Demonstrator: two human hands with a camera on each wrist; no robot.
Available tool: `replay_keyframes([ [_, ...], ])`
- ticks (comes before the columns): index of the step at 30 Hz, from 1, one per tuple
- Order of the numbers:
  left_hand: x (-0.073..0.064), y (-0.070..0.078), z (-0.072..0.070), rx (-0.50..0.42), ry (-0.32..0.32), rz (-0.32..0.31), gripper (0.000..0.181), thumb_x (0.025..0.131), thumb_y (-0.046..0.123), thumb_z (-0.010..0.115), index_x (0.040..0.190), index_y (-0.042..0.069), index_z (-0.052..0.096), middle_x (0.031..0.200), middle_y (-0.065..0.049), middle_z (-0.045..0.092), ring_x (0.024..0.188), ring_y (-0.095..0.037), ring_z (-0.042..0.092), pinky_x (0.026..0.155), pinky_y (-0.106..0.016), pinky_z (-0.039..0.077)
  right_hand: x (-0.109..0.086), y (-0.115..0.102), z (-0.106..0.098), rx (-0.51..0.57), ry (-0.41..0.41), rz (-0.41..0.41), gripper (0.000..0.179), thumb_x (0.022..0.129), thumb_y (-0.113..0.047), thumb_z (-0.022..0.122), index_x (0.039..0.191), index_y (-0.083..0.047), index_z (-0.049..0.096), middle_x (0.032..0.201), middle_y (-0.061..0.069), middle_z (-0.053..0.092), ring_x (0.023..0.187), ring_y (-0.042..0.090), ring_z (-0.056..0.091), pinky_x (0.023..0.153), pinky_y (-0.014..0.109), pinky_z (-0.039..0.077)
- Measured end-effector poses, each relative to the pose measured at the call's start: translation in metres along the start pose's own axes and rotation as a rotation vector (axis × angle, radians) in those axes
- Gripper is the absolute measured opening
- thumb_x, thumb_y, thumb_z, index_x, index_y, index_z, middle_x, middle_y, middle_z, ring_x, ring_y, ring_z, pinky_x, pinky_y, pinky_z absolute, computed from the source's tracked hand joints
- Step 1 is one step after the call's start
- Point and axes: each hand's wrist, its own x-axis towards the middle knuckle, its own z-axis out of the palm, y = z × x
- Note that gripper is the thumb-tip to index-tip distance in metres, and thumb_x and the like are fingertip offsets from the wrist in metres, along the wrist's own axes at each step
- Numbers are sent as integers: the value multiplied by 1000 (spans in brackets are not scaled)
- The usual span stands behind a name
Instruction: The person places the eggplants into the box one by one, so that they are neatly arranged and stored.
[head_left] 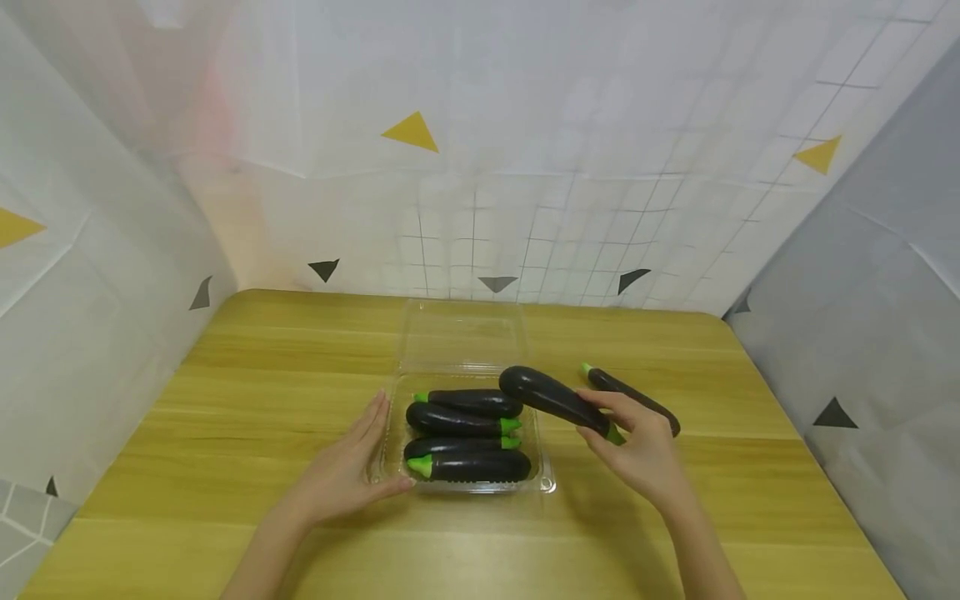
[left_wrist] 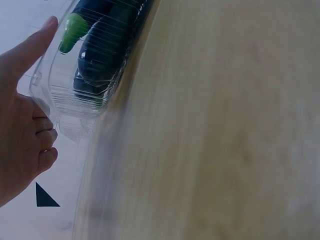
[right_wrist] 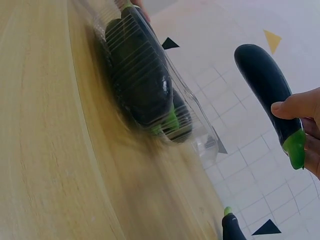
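Observation:
A clear hinged plastic container (head_left: 542,454) stands open on the table with several dark eggplants (head_left: 461,420) lying crosswise in it. My left hand (head_left: 341,467) rests against its front left corner, fingers straight along the left side and thumb at the front edge. Above the container's right side, my right hand (head_left: 637,442) pinches another eggplant (right_wrist: 265,82) near its green stem end, between thumb and fingers. The rounded end of this held eggplant points left over the container. One more eggplant (head_left: 630,398) lies on the table behind the right hand, partly hidden by it.
The clear lid (head_left: 463,333) lies folded back behind the container. A wood-grain table (head_left: 285,375) carries everything. White sheets (head_left: 480,208) with triangles and grid lines enclose the back and sides.

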Motion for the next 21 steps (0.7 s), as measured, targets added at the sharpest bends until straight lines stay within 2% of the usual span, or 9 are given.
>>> replay_keyframes([
  [8,0,0,-2,-1,-1,1,113,78,65,66,155,7,6,161,-10,3,143,-32,18,105,-53,36,6,-4,11,55,-22,-58,53,69,10,81,116,-12,69,112,0,69,101,22,66,84,39,55],
  [15,0,0,-2,4,0,3,113,78,66,65,155,7,6,161,-10,3,143,-31,18,105,-53,36,12,-6,29,102,-47,-208,54,65,13,82,114,-8,70,111,5,70,98,25,67,80,36,56],
  [21,0,0,-2,-1,1,-3,112,79,67,64,156,11,4,161,-9,2,142,-32,19,102,-54,40,15,-12,41,66,-45,-281,55,63,11,83,112,-10,71,108,3,71,95,21,67,75,34,58],
])
